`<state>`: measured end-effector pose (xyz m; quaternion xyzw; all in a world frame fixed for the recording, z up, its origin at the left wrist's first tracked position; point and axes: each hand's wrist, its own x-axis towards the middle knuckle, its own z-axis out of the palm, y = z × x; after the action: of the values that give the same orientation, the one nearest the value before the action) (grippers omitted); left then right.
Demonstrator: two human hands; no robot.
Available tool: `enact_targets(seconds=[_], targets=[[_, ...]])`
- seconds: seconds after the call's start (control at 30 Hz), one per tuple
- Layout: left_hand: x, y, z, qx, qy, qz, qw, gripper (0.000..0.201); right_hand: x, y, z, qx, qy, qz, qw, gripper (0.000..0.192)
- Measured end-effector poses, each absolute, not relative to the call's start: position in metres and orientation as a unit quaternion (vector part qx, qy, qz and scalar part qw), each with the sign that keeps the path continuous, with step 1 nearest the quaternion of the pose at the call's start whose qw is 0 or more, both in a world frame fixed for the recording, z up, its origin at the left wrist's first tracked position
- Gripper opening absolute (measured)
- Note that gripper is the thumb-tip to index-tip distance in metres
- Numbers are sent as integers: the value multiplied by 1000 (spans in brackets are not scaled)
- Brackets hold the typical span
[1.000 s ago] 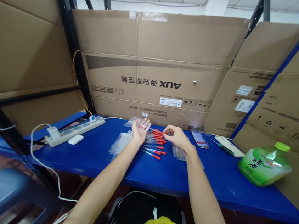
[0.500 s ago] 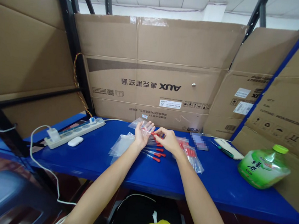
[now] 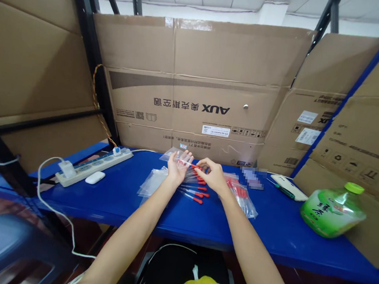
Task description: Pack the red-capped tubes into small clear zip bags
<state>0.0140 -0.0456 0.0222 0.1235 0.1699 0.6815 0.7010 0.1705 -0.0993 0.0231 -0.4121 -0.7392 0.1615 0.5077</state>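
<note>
My left hand (image 3: 177, 168) is raised palm-up over the blue table (image 3: 125, 203) and holds a small clear plastic bag (image 3: 181, 160). My right hand (image 3: 212, 176) pinches a thin clear dropper with a red bulb (image 3: 191, 164), its tip at the bag's mouth. Several more red-bulbed droppers (image 3: 195, 193) lie loose on the table just below both hands. A pile of filled bags (image 3: 242, 196) with red bulbs inside lies right of my right hand. Empty clear bags (image 3: 153, 182) lie left of my left wrist.
A white power strip (image 3: 94, 166) with a plug and cable, plus a small white case (image 3: 95, 177), sit at the left. A phone (image 3: 252, 176), a white device (image 3: 288, 186) and a green bottle (image 3: 333, 209) lie to the right. Cardboard boxes (image 3: 198, 88) wall the back.
My right hand moved left from the table's bag pile toward my left hand, bringing a red-bulbed dropper up to the bag. The filled bags right of it came into view.
</note>
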Motion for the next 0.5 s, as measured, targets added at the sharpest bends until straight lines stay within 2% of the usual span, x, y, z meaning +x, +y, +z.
enact_targets(seconds=[0.2,0.5], targets=[[29,-56,19,180,187,613,746,16,159,-95,12,-459,-748,131,461,15],[34,-59,17,187,196,596,756,16,152,-92,4,-468,-740,100,473,15]])
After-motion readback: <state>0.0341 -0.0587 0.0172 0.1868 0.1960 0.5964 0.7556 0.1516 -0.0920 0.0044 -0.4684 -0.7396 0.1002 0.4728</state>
